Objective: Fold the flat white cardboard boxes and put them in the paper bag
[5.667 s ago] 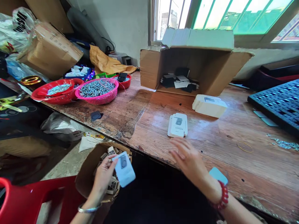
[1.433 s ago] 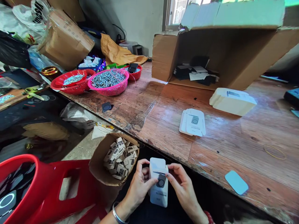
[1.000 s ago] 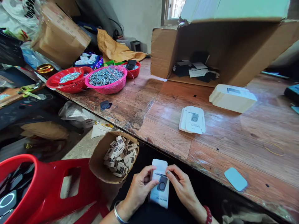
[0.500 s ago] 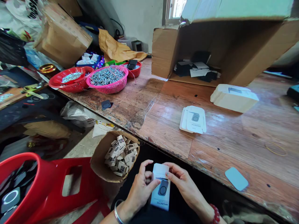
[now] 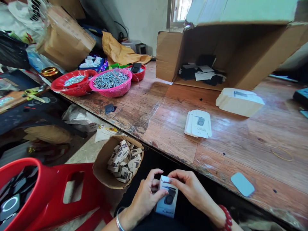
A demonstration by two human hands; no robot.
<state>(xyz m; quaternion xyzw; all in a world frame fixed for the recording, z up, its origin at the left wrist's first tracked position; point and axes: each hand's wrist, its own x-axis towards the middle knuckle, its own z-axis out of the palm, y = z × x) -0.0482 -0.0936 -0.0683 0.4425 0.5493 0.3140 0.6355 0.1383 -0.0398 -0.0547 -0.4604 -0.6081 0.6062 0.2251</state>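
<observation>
My left hand (image 5: 144, 197) grips a small printed box (image 5: 166, 208) below the near edge of the desk (image 5: 173, 141); my right hand (image 5: 192, 189) pinches its top, where uneven pressure could crease the flap (image 5: 165, 178).

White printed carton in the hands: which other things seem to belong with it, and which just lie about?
Likely part of the job:
- small white printed carton, between left hand and right hand
- flat white printed cartons
- brown cardboard box of small cartons

Probably lying about:
- yellow-handled scissors
- crumpled mustard sheet
</observation>
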